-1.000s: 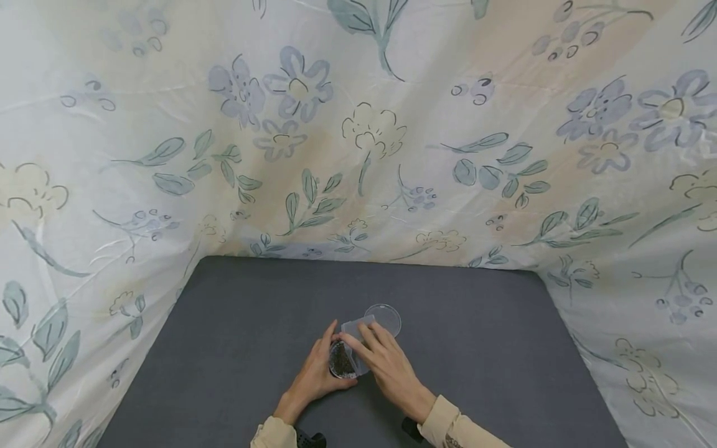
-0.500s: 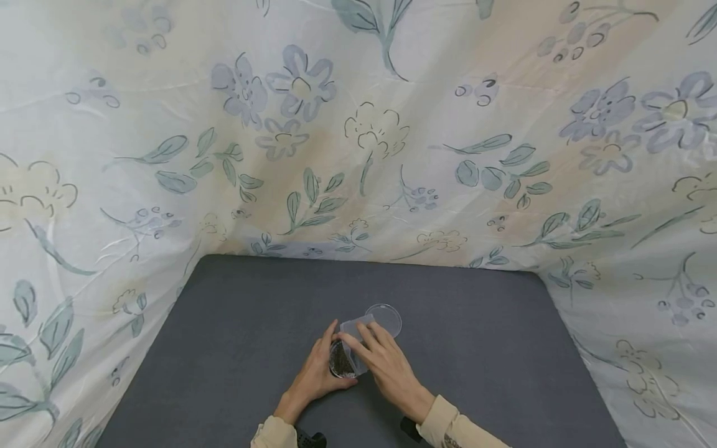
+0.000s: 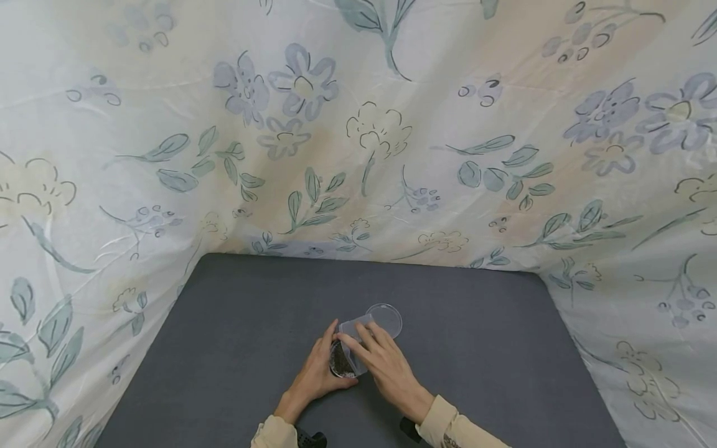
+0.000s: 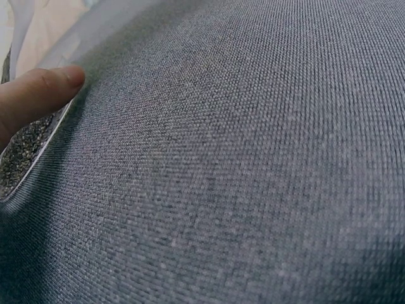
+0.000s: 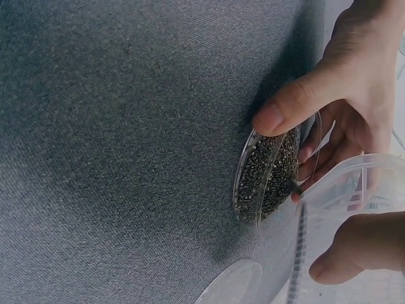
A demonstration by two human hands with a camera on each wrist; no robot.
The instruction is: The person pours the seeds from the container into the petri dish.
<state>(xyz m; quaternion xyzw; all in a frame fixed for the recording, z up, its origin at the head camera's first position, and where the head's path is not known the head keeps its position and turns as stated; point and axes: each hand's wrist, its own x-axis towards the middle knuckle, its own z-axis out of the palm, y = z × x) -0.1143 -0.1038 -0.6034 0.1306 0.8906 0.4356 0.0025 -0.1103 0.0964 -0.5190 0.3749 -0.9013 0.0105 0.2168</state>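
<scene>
In the head view my left hand [image 3: 316, 376] grips a shallow clear round dish [image 3: 338, 363] from its left side, thumb and fingers spread round the rim. Small dark speckled seeds [image 5: 278, 174] fill much of the dish in the right wrist view. My right hand [image 3: 392, 367] holds a translucent plastic container [image 3: 350, 326], tilted, with its edge over the dish's right part. The right thumb [image 5: 354, 253] lies along the container's wall. Only one left finger [image 4: 47, 95] and a strip of the dish show in the left wrist view.
A clear round lid [image 3: 392, 318] lies flat on the table just beyond the right hand. The dark grey table [image 3: 252, 311] is enclosed at the back and sides by a floral curtain [image 3: 381, 186].
The translucent container has shifted very slightly to the left over the dish. Both hands stay nearly in place, and the head view has moved a little.
</scene>
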